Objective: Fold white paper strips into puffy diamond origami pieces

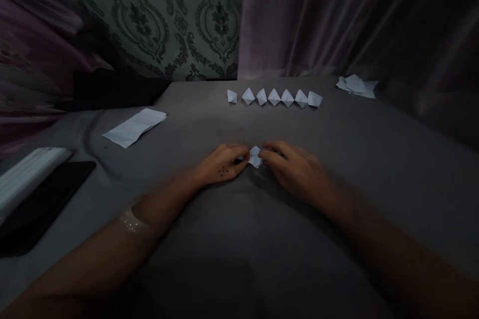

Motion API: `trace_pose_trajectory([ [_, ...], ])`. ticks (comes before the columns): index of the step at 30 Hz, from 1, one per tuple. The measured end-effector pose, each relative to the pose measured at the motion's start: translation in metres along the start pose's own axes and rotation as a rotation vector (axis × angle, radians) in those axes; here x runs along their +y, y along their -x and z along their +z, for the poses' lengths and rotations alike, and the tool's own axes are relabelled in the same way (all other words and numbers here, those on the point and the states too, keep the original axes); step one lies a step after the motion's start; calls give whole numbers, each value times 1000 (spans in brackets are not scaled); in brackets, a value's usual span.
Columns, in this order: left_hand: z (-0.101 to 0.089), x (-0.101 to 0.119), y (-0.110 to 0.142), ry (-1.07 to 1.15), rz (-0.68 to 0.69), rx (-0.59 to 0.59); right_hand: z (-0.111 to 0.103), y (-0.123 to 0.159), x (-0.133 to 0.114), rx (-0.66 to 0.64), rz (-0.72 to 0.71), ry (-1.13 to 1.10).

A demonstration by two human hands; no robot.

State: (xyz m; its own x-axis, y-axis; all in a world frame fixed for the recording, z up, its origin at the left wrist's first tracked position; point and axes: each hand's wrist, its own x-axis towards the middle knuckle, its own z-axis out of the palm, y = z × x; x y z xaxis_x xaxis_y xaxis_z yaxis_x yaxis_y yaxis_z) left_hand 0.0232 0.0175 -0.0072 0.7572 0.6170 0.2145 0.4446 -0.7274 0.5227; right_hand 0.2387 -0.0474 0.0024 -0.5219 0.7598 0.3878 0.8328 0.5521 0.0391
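Between my two hands is a small piece of folded white paper (255,156), low over the grey cloth surface. My left hand (223,163) pinches its left edge between thumb and fingers. On the opposite side, the thumb and fingers of my right hand (294,163) close on the right edge. Fingertips cover both sides of the paper, so only its middle shows. Beyond my hands, several folded white paper shapes (274,97) with pointed tops stand in a row.
Flat white paper sheets (135,127) lie to the left. A heap of loose white paper (357,85) is at the far right. Near the left edge are a white box-like object (32,174) and a dark flat object (48,204). Curtains (284,20) and a patterned wall (168,15) stand behind.
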Motion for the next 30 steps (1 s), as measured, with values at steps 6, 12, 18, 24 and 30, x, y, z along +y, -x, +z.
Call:
trace_pose_trajectory([
  [6,-2,2,-1,16,-32,2,-3,0,4,-118,33,76],
  [12,-2,3,-2,81,-95,-9,-5,-1,1,-243,4,83],
  [18,-1,-4,-2,160,-4,18,-2,0,5,-262,74,-72],
  [24,2,-10,-1,414,-150,151,9,3,16,-113,145,-378],
  [30,1,1,-4,740,-330,206,11,-1,21,-10,177,-572],
])
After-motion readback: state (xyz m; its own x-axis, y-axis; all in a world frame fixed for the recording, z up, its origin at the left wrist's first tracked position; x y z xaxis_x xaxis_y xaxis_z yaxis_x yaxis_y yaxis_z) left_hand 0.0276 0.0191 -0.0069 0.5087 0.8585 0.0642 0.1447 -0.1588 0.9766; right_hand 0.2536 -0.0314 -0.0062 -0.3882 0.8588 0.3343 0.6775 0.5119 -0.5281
